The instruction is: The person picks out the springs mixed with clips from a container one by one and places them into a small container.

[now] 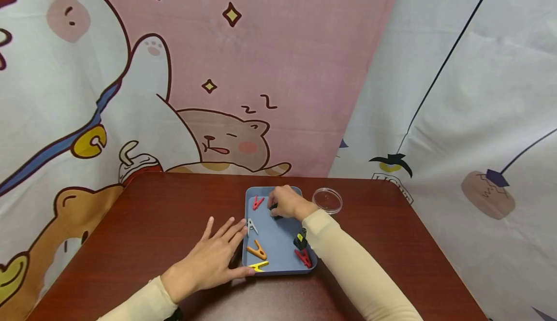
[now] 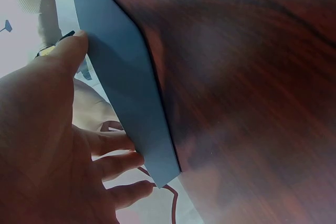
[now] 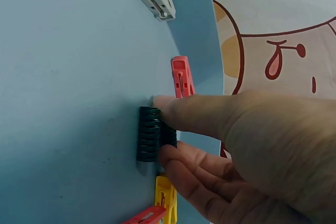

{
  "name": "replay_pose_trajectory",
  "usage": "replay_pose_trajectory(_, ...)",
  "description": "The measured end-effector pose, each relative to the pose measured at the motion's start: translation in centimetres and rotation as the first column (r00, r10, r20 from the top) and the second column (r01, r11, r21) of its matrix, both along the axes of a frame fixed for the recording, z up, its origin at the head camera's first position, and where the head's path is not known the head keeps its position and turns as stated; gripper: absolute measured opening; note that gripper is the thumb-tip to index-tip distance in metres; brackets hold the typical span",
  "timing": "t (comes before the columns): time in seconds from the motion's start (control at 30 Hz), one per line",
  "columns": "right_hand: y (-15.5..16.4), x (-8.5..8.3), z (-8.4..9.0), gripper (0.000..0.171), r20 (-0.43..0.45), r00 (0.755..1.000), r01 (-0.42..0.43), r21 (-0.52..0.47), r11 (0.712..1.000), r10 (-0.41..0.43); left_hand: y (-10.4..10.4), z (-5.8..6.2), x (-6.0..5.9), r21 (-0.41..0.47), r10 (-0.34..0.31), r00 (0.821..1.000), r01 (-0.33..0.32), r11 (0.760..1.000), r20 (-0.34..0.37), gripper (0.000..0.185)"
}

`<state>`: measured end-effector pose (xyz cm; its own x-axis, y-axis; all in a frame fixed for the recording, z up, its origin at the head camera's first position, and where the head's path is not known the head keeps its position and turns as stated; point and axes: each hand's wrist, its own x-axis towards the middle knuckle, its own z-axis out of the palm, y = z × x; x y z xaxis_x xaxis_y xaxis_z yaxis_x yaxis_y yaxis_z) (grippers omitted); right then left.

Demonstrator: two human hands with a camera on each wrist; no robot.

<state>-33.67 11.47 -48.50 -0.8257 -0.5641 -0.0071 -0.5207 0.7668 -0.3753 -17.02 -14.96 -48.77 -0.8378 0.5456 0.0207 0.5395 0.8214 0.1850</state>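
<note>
In the head view a shallow blue-grey tray [image 1: 278,248] lies on the table. My right hand [image 1: 287,202] reaches into its far part. Between its thumb and fingers it pinches a black coil spring [image 3: 168,136], mostly covered by the fingers; a second black spring [image 3: 148,135] lies right beside it. My left hand [image 1: 211,258] rests against the tray's left side, fingers spread and nearly straight. Inside the tray are a pink-red clothespin [image 1: 257,202], a white clothespin [image 1: 252,226], an orange clothespin [image 1: 257,250], a yellow clothespin [image 1: 259,266] and a dark red clothespin [image 1: 303,258].
A round clear dish [image 1: 327,200] stands on the brown table [image 1: 370,243], just right of the tray's far end. In the right wrist view, another yellow clothespin [image 3: 166,198] and a red clothespin [image 3: 147,216] lie near the springs. A printed cloth [image 1: 304,69] hangs behind the table.
</note>
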Motion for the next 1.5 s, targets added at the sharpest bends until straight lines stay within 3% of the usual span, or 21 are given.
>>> replay_pose_trajectory(0.17,0.7,-1.6,-2.4,0.015,-0.091,0.994,-0.061,-0.018,0.998,0.059,0.1,0.1,0.1,0.005,0.003,1.000,-0.003,1.000,0.003,0.107)
replay_pose_trajectory(0.23,0.7,-1.6,-2.6,0.017,-0.107,0.992,-0.066,-0.026,0.997,0.063,0.1,0.1,0.1,0.005,0.002,1.000,-0.002,1.000,-0.001,0.107)
replay_pose_trajectory(0.4,0.4,-0.2,-1.1,0.014,-0.075,0.997,-0.033,-0.036,0.999,0.030,0.1,0.0,0.1,0.005,0.002,1.000,-0.002,1.000,-0.004,0.108)
replay_pose_trajectory(0.6,0.4,0.5,-0.6,0.011,-0.087,0.996,-0.010,-0.016,1.000,0.008,0.1,0.0,0.1,0.001,0.002,1.000,-0.002,1.000,-0.002,0.108)
replay_pose_trajectory(0.93,0.7,1.1,0.2,0.011,-0.118,0.993,-0.011,-0.034,0.999,0.007,0.2,0.1,0.0,0.010,0.004,1.000,-0.004,1.000,-0.002,0.107)
replay_pose_trajectory(1.5,1.3,3.9,3.0,0.018,-0.200,0.980,0.006,-0.036,0.999,-0.013,0.4,0.3,0.0,0.000,0.008,1.000,-0.008,1.000,0.014,0.107)
